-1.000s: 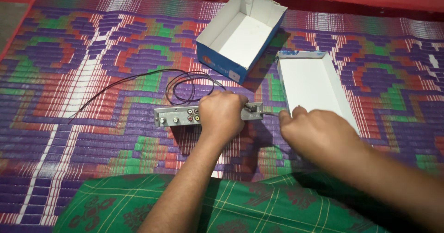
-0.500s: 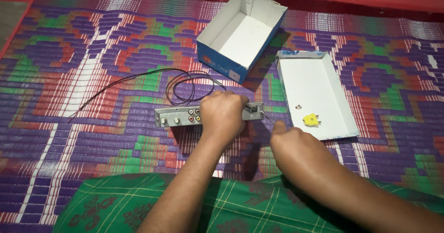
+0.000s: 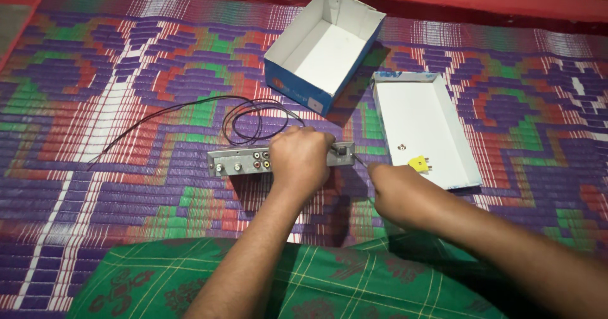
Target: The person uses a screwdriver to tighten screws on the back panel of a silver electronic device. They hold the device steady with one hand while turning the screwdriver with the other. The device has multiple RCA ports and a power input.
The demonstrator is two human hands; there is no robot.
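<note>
Head view: left hand (image 3: pixel 303 161) grips the small grey metal box with plugs (image 3: pixel 240 161). Right hand (image 3: pixel 396 189) pinches a thin tool (image 3: pixel 358 159) at its end; work looks unfinished.

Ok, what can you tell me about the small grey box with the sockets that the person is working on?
The grey box is a slim, flat, metal-looking unit lying on the patterned woven mat. Its near face carries a row of round sockets, some silver, others red, yellow and white. The left hand presses down on its right half, hiding the top there. A thin black cable coils behind it. The right hand holds a thin tool to its right end.
</note>
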